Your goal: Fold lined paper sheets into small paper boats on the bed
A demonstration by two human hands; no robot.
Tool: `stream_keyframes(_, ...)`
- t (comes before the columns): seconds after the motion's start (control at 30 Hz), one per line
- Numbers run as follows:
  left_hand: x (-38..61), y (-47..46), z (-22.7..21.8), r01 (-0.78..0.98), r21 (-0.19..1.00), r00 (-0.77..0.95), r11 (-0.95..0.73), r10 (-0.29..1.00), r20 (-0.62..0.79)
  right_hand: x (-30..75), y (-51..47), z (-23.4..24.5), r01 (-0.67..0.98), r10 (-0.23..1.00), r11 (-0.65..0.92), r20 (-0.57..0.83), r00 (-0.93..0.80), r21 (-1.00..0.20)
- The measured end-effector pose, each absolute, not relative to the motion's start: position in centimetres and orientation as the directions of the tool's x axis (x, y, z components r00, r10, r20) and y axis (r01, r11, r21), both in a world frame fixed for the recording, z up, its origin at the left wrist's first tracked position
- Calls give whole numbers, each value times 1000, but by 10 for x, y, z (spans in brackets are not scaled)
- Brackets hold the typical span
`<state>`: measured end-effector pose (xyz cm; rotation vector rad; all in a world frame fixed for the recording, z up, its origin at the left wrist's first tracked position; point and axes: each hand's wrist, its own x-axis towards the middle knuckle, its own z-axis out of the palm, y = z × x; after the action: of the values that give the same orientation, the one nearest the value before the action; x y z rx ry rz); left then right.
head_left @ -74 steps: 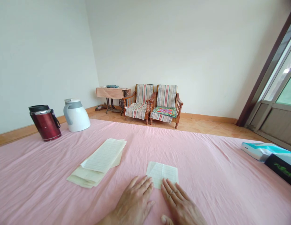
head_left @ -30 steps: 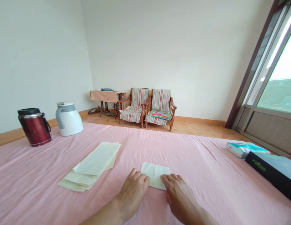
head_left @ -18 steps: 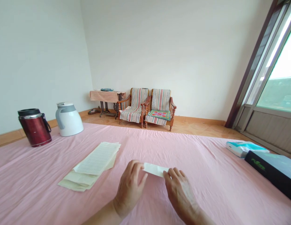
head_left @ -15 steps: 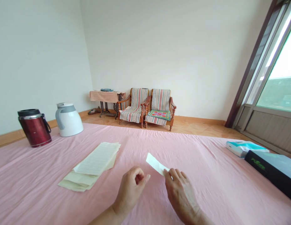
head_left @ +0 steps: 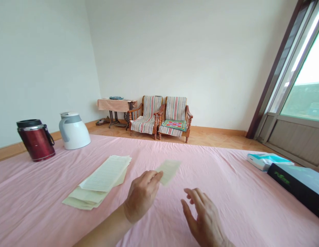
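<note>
My left hand (head_left: 144, 192) pinches a small pale piece of paper (head_left: 169, 172) by its left edge, holding it over the pink cloth (head_left: 216, 171). The paper is blurred by motion, so any writing on it cannot be read. To the right and a little lower, my right hand (head_left: 203, 216) is open, thumb and fingers apart, with nothing in it. Left of my left hand lies a loose stack of lined, yellowish paper sheets (head_left: 105, 175), its edges uneven and fanned out toward me.
A dark red insulated flask (head_left: 37, 142) and a white-grey jug (head_left: 75, 132) stand at the back left. On the right are a black box (head_left: 298, 183) and a white-and-turquoise pack (head_left: 267, 160). Beyond the cloth are two wooden armchairs (head_left: 174, 113) and a small table (head_left: 115, 105).
The small piece of paper has passed from my right hand to my left. My left hand has closed on it and moved slightly up; my right hand has opened and lowered a little.
</note>
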<state>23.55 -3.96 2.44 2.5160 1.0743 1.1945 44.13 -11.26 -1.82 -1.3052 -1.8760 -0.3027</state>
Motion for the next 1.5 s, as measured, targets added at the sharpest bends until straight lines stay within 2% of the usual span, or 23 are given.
stream_keyframes(0.03,234,-43,24,580,186,529,-793,541,654,446,-113,-20,863,675,418,733,-85,-285)
stream_keyframes(0.07,233,-48,22,592,-7,624,-806,453,637,450,-114,-21,862,678,401,733,-50,-311)
stream_keyframes(0.1,234,-53,18,585,-142,698,-799,406,590,453,-115,-22,865,683,389,729,-41,-316)
stream_keyframes(0.17,237,-64,10,577,-233,770,-783,428,473,455,-118,-23,873,710,403,696,-108,-276)
stream_keyframes(0.23,239,-74,3,557,-199,802,-806,460,381,454,-120,-22,862,737,452,640,-217,-228)
stream_keyframes(0.3,239,-80,-2,564,-116,793,-818,497,352,451,-121,-21,841,737,500,611,-288,-207)
stream_keyframes(0.47,230,-82,-10,571,80,720,-817,544,431,445,-120,-23,797,686,575,639,-347,-184)
stream_keyframes(0.67,227,-84,-16,540,127,711,-832,531,461,441,-119,-24,708,642,682,614,-459,-185)
stream_keyframes(0.77,226,-84,-15,534,144,698,-833,531,481,441,-115,-34,684,633,695,639,-437,-221)
stream_keyframes(0.87,226,-85,-15,536,159,681,-829,536,499,439,-113,-45,694,661,664,652,-372,-277)
stream_keyframes(0.93,225,-85,-15,526,167,678,-834,530,509,437,-113,-46,722,722,607,611,-324,-333)
stream_keyframes(1.1,226,-84,-8,501,268,667,-823,564,487,432,-111,-28,790,919,346,351,-179,-505)
stream_keyframes(1.2,226,-86,-5,509,336,662,-792,610,435,433,-107,-18,787,958,247,264,-111,-566)
stream_keyframes(1.3,230,-90,-12,503,321,676,-803,597,433,443,-105,-11,772,951,293,255,-174,-564)
stream_keyframes(1.4,240,-94,-29,452,286,689,-845,535,490,460,-104,-5,731,927,374,229,-296,-571)
stream_keyframes(1.5,251,-97,-38,390,257,705,-884,466,534,477,-103,-1,709,935,353,200,-293,-611)
